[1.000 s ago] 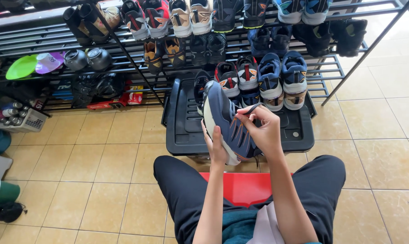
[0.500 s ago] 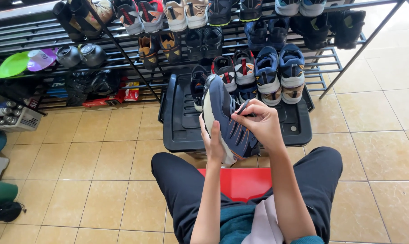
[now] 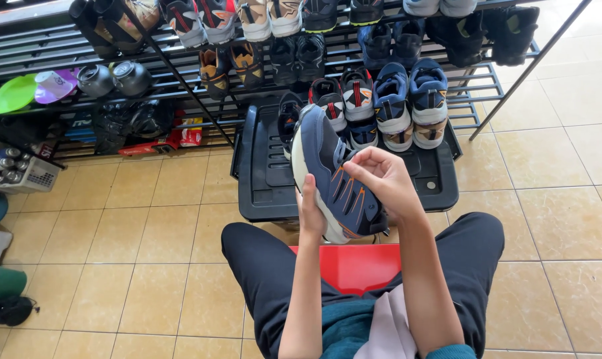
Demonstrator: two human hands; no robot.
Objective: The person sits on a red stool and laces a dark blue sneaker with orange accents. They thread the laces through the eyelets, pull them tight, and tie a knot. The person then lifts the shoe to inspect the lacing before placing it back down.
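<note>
A navy sneaker with orange stripes and a pale sole is held up over my lap, toe pointing away from me. My left hand grips it from underneath at the sole. My right hand rests on the shoe's upper near the laces, fingers curled and pinched at the lace area. What the fingertips hold is too small to tell. I sit on a red stool in dark trousers.
A black plastic tray lies on the tiled floor in front of me. Behind it a black metal shoe rack carries several pairs of sneakers, helmets and a green plate. A basket of cans stands at the far left.
The shoe has come closer to me and tilted so its side faces up. My right hand has shifted from the heel end down onto the lace area.
</note>
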